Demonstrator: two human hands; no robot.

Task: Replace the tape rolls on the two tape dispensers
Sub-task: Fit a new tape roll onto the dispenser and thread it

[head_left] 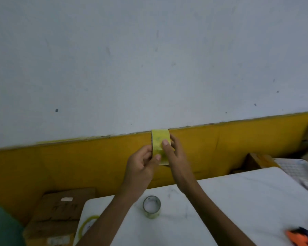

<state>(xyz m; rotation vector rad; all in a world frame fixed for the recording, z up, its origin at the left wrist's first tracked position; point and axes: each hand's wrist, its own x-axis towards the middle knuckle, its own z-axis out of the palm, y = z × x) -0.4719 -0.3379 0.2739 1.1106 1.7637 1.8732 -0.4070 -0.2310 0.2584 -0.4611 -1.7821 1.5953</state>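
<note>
Both hands up off the white table [238, 201], and between them I've got the yellowish translucent roll of packing tape [160, 146], held edge-on out past the table's far edge, in front of the yellow band [60, 166] along the foot of the pale wall [149, 50]. My left hand [142, 166] has its grip closed round the roll's left side, thumb pressed on the lower face. My right hand [174, 153] closes on it from the right, thumb flat across the outer layer. Roll stands upright, its top edge level with the line where yellow meets white.

Down on the table, a nearly spent tape roll with a grey core and thin clear winding [151, 206] stands near the front, just under my left forearm, apart from it. A second thin yellowish tape ring [86, 226] hangs at the table's left edge, partly hidden by my arm. At the lower right corner, an orange and black tape dispenser [300, 237], blurred, cut off by the frame. Wide open tabletop between that and the spent roll.

Off the table's left edge sits a brown cardboard box [57, 215]; at the right, a white patterned tray [299, 171] overlaps the table's far corner
</note>
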